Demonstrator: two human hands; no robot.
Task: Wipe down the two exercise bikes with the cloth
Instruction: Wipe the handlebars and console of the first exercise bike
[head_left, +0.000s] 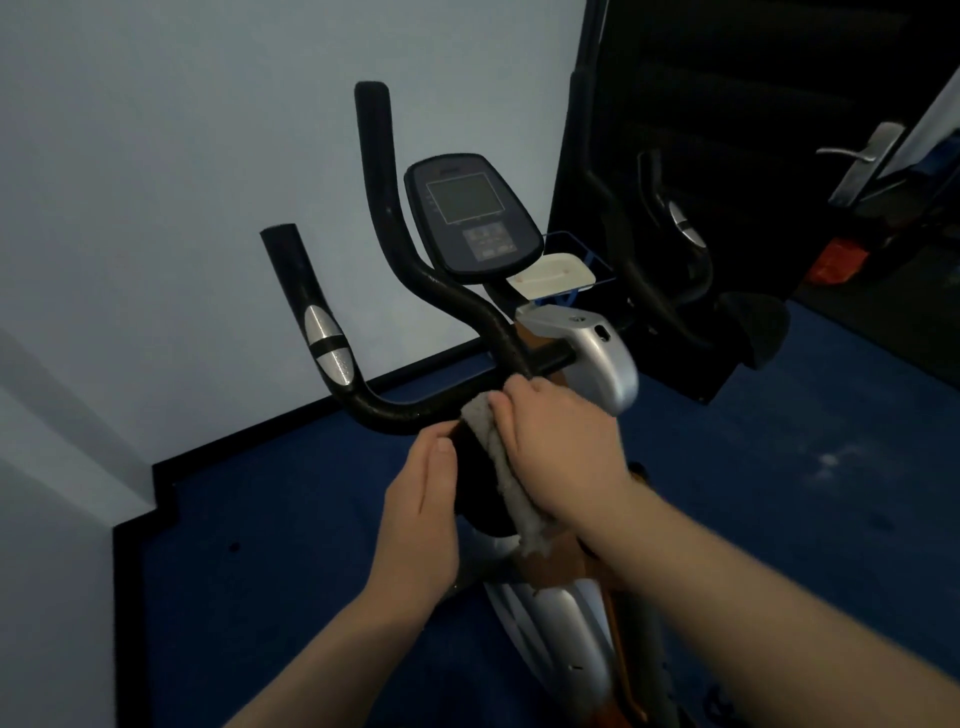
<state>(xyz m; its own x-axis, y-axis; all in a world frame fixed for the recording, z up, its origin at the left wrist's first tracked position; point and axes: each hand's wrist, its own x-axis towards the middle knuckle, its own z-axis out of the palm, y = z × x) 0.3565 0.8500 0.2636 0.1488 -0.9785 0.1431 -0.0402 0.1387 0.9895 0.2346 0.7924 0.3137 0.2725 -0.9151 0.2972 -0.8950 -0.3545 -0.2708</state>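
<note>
- Bike (597, 358) fills the view, near the wall; no second bike clearly made out.
- Handlebar (395, 410): you're wiping its middle section now.
- Right hand (561, 441) clamps cloth (498, 462) onto the bar.
- Left hand (421, 499) lies flat beside it, fingers straight.
- Next, I'd judge: slide along toward the grips.

Right hand (558, 441) presses a grey cloth (498, 462) onto the bike's black handlebar (415, 410); left hand (415, 499) rests alongside.

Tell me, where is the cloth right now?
The cloth is low in the middle of the head view, draped over the bike's handlebar under the right hand, with the left hand beside it.
</note>
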